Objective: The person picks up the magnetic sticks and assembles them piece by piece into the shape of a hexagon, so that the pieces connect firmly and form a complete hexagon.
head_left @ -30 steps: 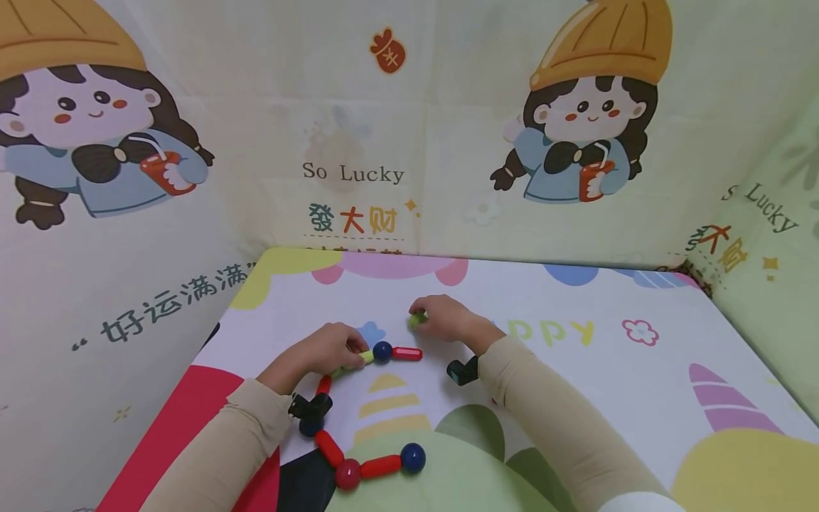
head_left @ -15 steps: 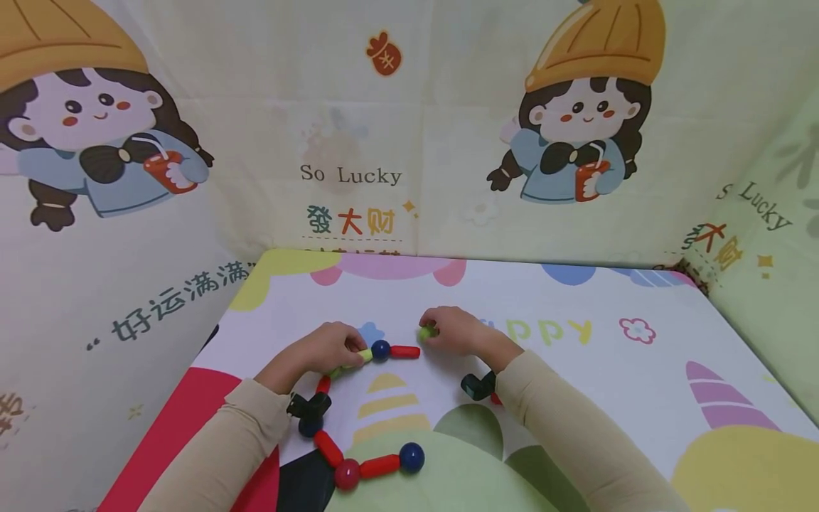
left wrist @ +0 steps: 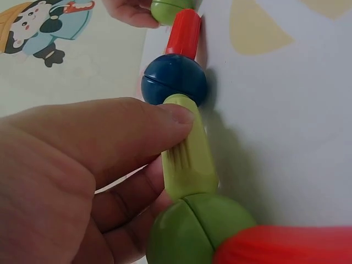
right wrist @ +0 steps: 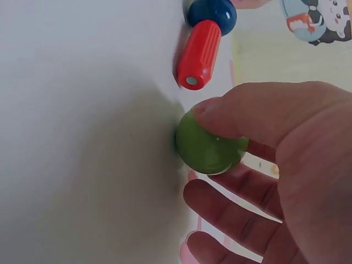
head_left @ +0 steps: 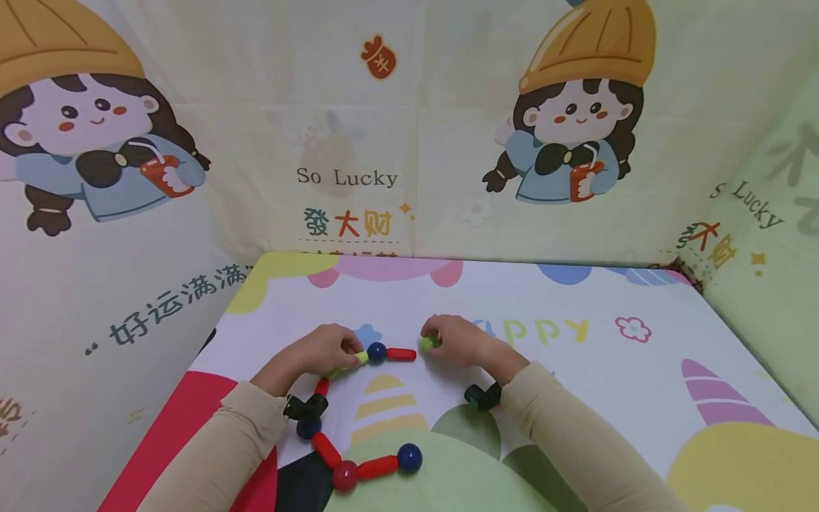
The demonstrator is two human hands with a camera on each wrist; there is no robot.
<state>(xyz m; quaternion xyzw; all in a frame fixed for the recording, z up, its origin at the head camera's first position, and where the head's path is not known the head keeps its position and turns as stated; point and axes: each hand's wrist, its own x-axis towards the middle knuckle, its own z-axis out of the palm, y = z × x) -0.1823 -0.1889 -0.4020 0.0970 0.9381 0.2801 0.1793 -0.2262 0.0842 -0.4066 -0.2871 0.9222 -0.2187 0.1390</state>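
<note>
In the left wrist view my left hand (head_left: 326,348) pinches a yellow-green magnetic rod (left wrist: 192,165) between thumb and fingers. One end of that rod meets a blue ball (left wrist: 173,80); the other meets a green ball (left wrist: 192,228), from which a red rod (left wrist: 291,246) runs off. Beyond the blue ball, another red rod (head_left: 402,354) points right and shows a round metal tip at its free end. My right hand (head_left: 457,340) holds a separate green ball (right wrist: 206,143) by thumb and fingertips. A small gap lies between this ball and the metal tip.
The chain curves toward me through a blue ball (head_left: 309,427), a red rod (head_left: 327,451), a red ball (head_left: 345,476) and another red rod (head_left: 378,467), ending at a blue ball (head_left: 409,458). A printed mat (head_left: 589,377) covers the table; patterned cloth (head_left: 448,213) rises behind it.
My right hand has brought the green ball nearer to me and slightly right, level with the red rod's free end. My left hand stays on the yellow-green rod.
</note>
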